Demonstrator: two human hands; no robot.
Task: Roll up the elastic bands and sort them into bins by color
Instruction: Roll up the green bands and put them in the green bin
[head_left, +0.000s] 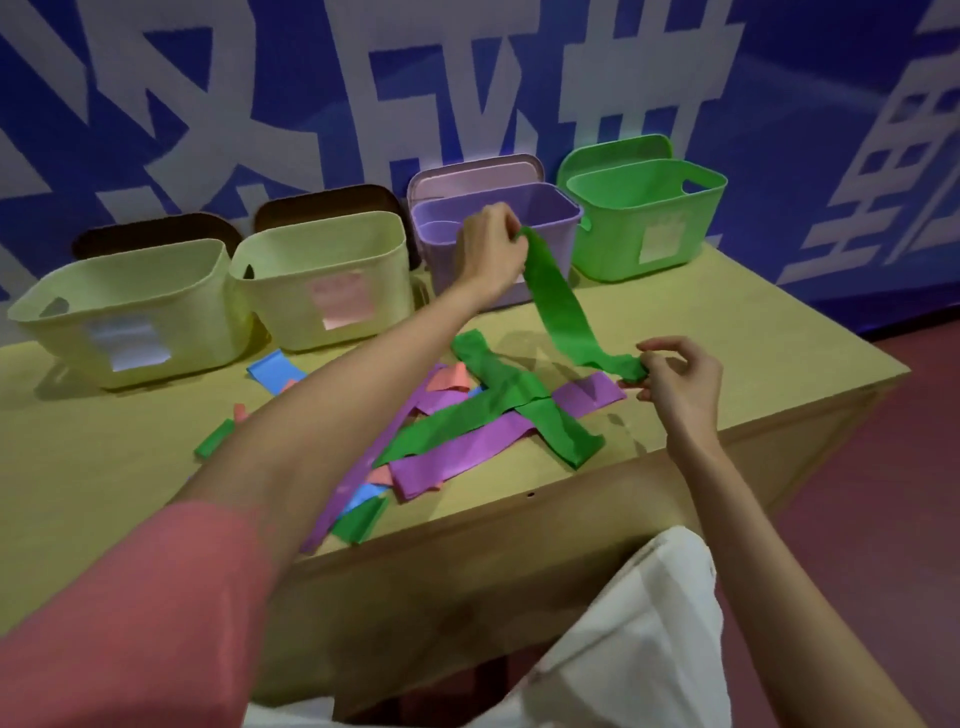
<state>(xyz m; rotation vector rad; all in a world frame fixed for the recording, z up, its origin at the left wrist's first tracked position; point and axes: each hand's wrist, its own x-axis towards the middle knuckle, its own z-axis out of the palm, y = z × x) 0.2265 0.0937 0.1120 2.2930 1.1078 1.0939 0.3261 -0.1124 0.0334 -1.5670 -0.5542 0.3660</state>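
A long green elastic band (563, 312) hangs stretched between my two hands above the table. My left hand (488, 249) grips its upper end in front of the purple bin (550, 213). Lower and to the right, my right hand (675, 374) pinches the other end, which looks folded over. Under them lies a pile of flat bands: green (498, 400), purple (467, 452), blue (275, 371) and pink (454, 382). The green bin (644, 208) stands at the far right of the bin row.
Two pale yellow bins (124, 312) (322, 270) stand left of the purple one, all along the blue wall. A small rolled green band (214, 438) lies at the left. The wooden table (753, 332) ends close on the right and front.
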